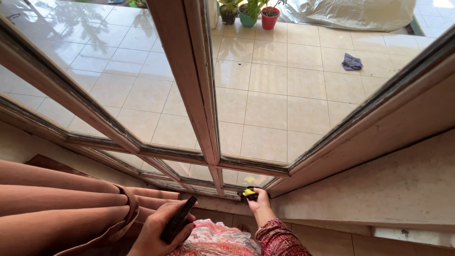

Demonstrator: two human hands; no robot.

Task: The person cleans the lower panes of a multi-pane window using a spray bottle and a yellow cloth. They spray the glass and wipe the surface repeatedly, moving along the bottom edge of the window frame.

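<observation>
My left hand (159,232) is low in the view, closed around a flat black phone-like object (178,220) that points up and to the right. Farther out, my right hand (259,201) reaches to the bottom of the wooden window frame (204,114) and presses a yellow and black cloth or sponge (250,193) against the lowest glass pane, near the sill. A patterned red sleeve covers my right forearm.
Tied-back brown curtains (61,204) hang at the left. A pale stone wall and ledge (379,189) run along the right. Through the glass lie a tiled patio, potted plants (249,12), a grey rag (351,62) and a plastic-covered heap (350,12).
</observation>
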